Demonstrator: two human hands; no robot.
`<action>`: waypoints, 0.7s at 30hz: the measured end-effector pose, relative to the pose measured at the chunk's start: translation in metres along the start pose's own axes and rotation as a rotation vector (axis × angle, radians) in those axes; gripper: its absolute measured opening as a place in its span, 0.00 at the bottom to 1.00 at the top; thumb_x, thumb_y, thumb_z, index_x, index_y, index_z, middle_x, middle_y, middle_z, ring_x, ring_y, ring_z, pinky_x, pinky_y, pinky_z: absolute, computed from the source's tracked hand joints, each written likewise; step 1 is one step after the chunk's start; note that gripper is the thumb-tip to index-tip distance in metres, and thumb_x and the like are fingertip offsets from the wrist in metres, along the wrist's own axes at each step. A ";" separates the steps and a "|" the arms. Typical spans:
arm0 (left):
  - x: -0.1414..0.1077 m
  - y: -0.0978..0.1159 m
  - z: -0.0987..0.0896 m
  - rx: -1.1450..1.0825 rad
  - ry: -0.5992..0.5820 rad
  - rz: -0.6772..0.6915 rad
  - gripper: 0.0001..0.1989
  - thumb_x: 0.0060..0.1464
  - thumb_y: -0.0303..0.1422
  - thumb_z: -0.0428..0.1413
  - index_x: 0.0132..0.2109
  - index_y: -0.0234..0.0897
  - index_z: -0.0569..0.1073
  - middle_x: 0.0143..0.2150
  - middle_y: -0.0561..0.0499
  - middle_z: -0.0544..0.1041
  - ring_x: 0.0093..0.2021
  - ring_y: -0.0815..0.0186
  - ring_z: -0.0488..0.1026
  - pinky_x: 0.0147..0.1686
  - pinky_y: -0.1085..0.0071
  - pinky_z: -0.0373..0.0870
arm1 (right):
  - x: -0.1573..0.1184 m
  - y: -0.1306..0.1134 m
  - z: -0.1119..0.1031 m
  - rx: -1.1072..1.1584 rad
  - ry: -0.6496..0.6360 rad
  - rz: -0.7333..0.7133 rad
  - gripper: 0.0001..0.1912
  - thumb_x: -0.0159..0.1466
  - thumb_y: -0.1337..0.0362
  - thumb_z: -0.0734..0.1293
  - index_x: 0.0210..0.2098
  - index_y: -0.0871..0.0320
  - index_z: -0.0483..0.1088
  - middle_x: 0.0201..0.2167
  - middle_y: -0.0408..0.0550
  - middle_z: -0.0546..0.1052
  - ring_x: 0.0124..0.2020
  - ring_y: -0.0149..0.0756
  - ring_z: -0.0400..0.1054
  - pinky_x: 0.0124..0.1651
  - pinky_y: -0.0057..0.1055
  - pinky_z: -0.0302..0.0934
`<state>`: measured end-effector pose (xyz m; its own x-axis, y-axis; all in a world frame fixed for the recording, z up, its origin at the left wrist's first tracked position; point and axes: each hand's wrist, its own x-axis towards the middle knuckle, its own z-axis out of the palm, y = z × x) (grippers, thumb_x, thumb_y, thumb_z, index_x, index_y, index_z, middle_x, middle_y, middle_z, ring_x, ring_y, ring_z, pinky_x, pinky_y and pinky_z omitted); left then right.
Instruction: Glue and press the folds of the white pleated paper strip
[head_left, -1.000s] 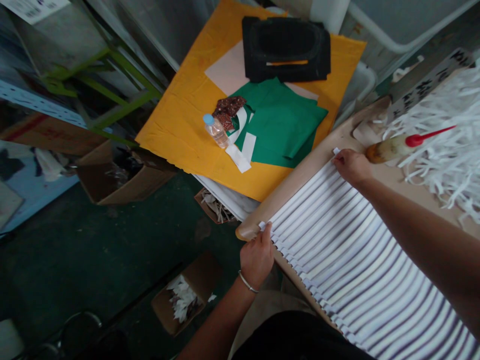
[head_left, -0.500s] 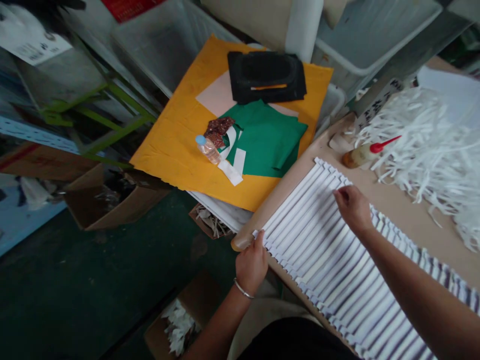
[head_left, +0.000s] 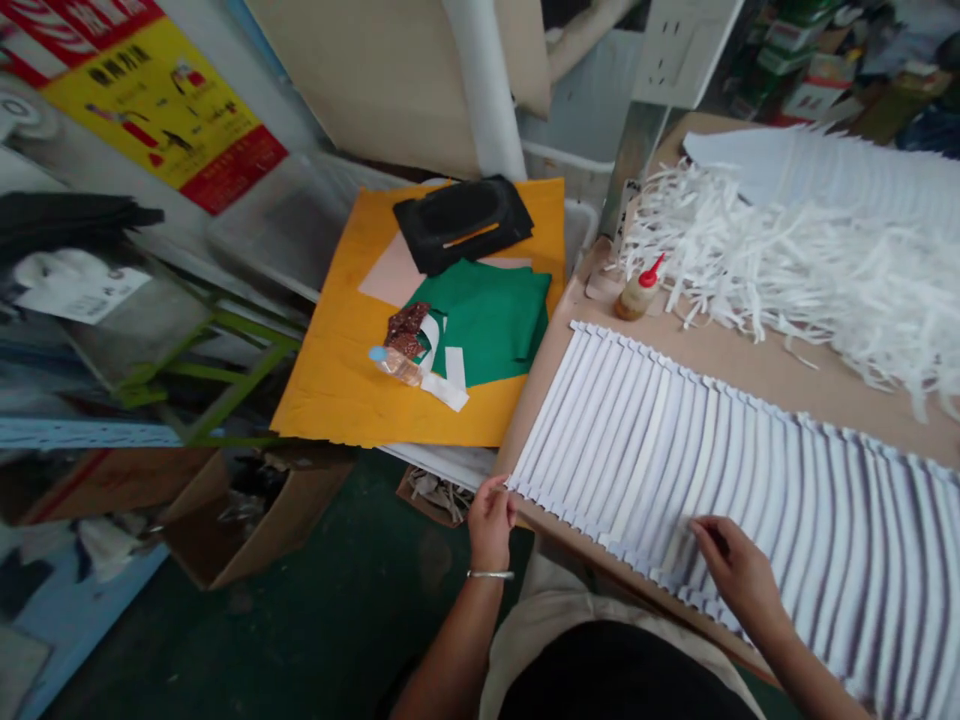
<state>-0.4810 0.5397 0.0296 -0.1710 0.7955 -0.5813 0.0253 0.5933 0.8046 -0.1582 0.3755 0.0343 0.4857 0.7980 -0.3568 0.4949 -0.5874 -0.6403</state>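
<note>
White paper strips [head_left: 675, 450], dozens, left hand [head_left: 491, 522] pinching their edge, right hand [head_left: 739, 578] touching them

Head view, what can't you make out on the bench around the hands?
The strips run past the right edge of the head view, so their far ends are cut off.
The right hand hides the strips under its fingers.
The left hand hides the strip ends it touches, so any grip on them is unclear.
Any writing on the bottle is too small to read.
</note>
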 end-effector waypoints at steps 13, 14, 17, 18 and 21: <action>-0.027 0.019 0.028 0.087 -0.041 0.013 0.21 0.50 0.44 0.61 0.46 0.33 0.74 0.23 0.59 0.68 0.19 0.75 0.61 0.20 0.78 0.54 | 0.018 0.003 -0.003 0.172 0.014 0.011 0.14 0.64 0.46 0.63 0.39 0.47 0.72 0.36 0.48 0.81 0.38 0.52 0.76 0.44 0.49 0.71; -0.031 0.019 0.034 0.100 -0.047 0.010 0.21 0.50 0.44 0.60 0.47 0.33 0.74 0.23 0.59 0.68 0.19 0.75 0.61 0.20 0.78 0.54 | 0.023 0.003 -0.005 0.176 0.011 0.001 0.14 0.65 0.46 0.63 0.40 0.48 0.72 0.36 0.48 0.80 0.37 0.51 0.76 0.43 0.48 0.70; -0.042 0.016 0.053 0.136 -0.082 -0.008 0.21 0.51 0.43 0.59 0.47 0.33 0.73 0.23 0.58 0.69 0.19 0.75 0.60 0.20 0.78 0.53 | 0.039 0.006 -0.016 0.183 0.017 -0.036 0.16 0.66 0.47 0.62 0.41 0.50 0.72 0.36 0.49 0.81 0.38 0.49 0.76 0.44 0.46 0.71; -0.045 0.015 0.059 0.148 -0.096 -0.015 0.21 0.51 0.43 0.59 0.47 0.33 0.73 0.23 0.58 0.69 0.19 0.74 0.60 0.20 0.78 0.53 | 0.044 0.008 -0.020 0.183 0.022 -0.048 0.16 0.67 0.47 0.62 0.41 0.51 0.72 0.37 0.50 0.81 0.38 0.49 0.76 0.44 0.46 0.71; -0.055 0.013 0.078 0.184 -0.135 -0.033 0.21 0.50 0.43 0.59 0.47 0.33 0.73 0.24 0.58 0.69 0.19 0.74 0.60 0.21 0.78 0.53 | 0.065 0.013 -0.035 0.179 0.041 -0.082 0.17 0.68 0.48 0.61 0.41 0.53 0.73 0.39 0.51 0.81 0.40 0.47 0.77 0.47 0.45 0.70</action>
<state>-0.3948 0.5136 0.0626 -0.0420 0.7772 -0.6278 0.2037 0.6218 0.7562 -0.0952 0.4147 0.0262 0.4796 0.8339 -0.2733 0.3994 -0.4848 -0.7781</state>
